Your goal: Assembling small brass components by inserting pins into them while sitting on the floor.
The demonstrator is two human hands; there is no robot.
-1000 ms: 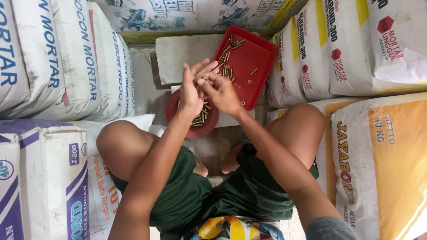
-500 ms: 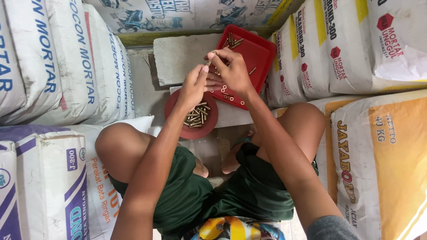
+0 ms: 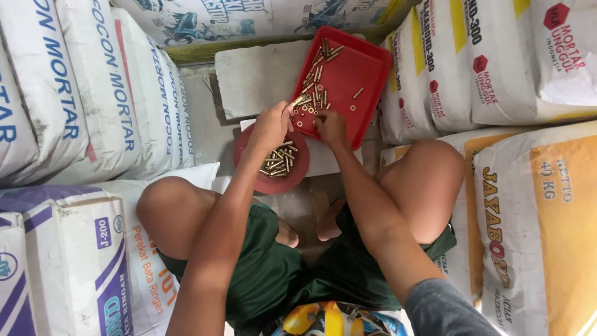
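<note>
Brass pieces (image 3: 314, 99) partly hidden behind both hands (image 3: 331, 126).

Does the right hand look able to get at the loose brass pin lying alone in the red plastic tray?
Probably yes: the right hand is already at the tray, and nothing covers the pin.

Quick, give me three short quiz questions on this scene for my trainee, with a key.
1. True or false: both hands are over the red square tray.
2. What lies in the round red dish? A) brass pieces B) white powder C) nothing
3. Fill in: sacks stand on both sides of the seated ____.

Key: 1 true: the left hand and right hand reach its near edge among the loose brass pieces. 2 A. 3 person.
</note>
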